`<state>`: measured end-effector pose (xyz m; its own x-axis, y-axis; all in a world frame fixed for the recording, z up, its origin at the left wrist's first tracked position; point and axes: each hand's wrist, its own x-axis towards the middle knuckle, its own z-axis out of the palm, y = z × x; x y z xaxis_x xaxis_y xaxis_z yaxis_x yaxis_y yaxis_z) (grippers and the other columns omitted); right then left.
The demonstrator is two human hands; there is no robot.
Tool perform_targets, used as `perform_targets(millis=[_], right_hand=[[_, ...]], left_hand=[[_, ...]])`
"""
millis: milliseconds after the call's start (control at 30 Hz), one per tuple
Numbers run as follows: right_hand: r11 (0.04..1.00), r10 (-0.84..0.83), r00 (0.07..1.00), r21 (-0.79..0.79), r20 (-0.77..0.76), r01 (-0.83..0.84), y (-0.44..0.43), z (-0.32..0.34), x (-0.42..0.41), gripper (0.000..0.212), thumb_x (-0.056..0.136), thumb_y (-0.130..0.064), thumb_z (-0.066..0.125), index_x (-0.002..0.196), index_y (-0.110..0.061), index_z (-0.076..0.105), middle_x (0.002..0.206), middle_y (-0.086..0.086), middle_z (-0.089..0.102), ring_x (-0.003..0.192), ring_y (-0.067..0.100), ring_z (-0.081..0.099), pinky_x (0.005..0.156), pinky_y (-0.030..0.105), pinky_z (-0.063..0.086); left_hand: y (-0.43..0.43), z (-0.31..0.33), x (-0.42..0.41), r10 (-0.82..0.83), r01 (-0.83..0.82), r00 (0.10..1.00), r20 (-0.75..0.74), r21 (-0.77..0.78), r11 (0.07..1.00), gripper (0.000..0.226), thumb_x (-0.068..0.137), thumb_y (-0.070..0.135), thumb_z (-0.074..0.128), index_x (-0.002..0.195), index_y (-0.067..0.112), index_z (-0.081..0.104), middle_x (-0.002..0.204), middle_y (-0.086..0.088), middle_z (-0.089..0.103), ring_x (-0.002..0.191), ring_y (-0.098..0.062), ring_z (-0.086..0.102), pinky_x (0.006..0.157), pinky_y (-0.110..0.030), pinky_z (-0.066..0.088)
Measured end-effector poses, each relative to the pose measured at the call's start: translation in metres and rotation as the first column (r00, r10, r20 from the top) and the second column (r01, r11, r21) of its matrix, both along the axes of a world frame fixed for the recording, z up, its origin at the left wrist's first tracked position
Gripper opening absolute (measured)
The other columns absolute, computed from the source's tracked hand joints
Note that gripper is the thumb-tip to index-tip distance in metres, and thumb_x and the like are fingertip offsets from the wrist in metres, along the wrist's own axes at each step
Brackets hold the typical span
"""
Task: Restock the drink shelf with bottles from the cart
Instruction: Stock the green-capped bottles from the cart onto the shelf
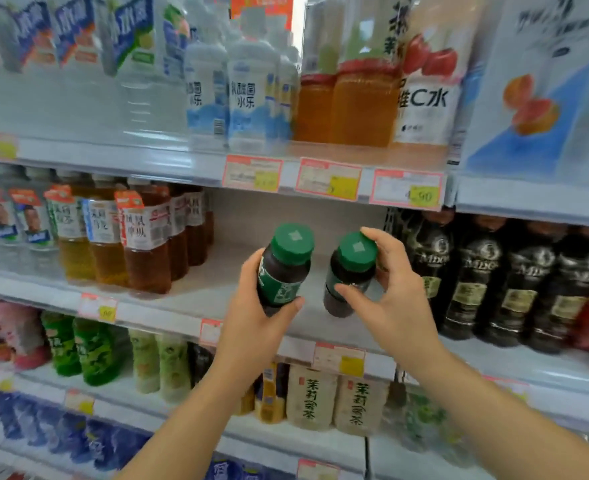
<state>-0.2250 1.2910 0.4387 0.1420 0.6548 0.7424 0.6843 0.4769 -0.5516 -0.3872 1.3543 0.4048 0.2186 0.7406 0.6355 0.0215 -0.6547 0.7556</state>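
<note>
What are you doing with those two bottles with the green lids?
A person is stocking a shop shelf. The left hand grips the left bottle and the right hand grips the right bottle; both bottles are dark with green caps. They are held at the bare gap on the middle shelf, between the amber tea bottles and the black bottles. Neither seems set down yet.
</note>
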Motion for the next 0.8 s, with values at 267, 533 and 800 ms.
perform_targets(millis=[267, 533, 800], right_hand=[[0.981, -0.131, 0.986, -0.158, -0.107, 0.113, 0.044, 0.007, 0.026, 0.063, 0.081, -0.010, 0.069, 0.134, -0.024, 0.037, 0.105, -0.019, 0.051, 0.103, -0.003, 0.047, 0.086, 0.009, 0.034], [0.917, -0.340, 0.937, -0.248, -0.083, 0.311, 0.091, 0.012, 0.046, 0.061, 0.086, -0.012, 0.063, 0.139, -0.014, 0.031, 0.130, 0.008, 0.055, 0.120, 0.027, 0.051, 0.086, 0.020, 0.036], [0.890, -0.370, 0.927, -0.309, -0.057, 0.336, 0.102, 0.015, 0.051, 0.066, 0.085, -0.009, 0.063, 0.141, -0.014, 0.027, 0.140, 0.008, 0.044, 0.131, 0.026, 0.040, 0.105, 0.029, 0.032]], left_hand=[[0.027, 0.003, 0.030, -0.071, 0.065, 0.995, -0.077, -0.072, 0.995, 0.067, 0.080, 0.009, 0.070, 0.115, 0.050, 0.031, 0.112, 0.034, 0.045, 0.098, 0.029, 0.043, 0.074, 0.005, 0.036], [0.063, 0.008, 0.034, -0.170, 0.143, 0.972, -0.161, -0.167, 0.975, 0.066, 0.079, 0.014, 0.072, 0.125, 0.039, 0.031, 0.108, 0.032, 0.047, 0.095, 0.023, 0.046, 0.071, 0.003, 0.037], [0.082, 0.003, 0.040, -0.303, 0.243, 0.941, -0.149, -0.322, 0.915, 0.060, 0.079, 0.016, 0.073, 0.121, 0.036, 0.036, 0.107, 0.025, 0.052, 0.098, 0.007, 0.052, 0.081, -0.016, 0.039]])
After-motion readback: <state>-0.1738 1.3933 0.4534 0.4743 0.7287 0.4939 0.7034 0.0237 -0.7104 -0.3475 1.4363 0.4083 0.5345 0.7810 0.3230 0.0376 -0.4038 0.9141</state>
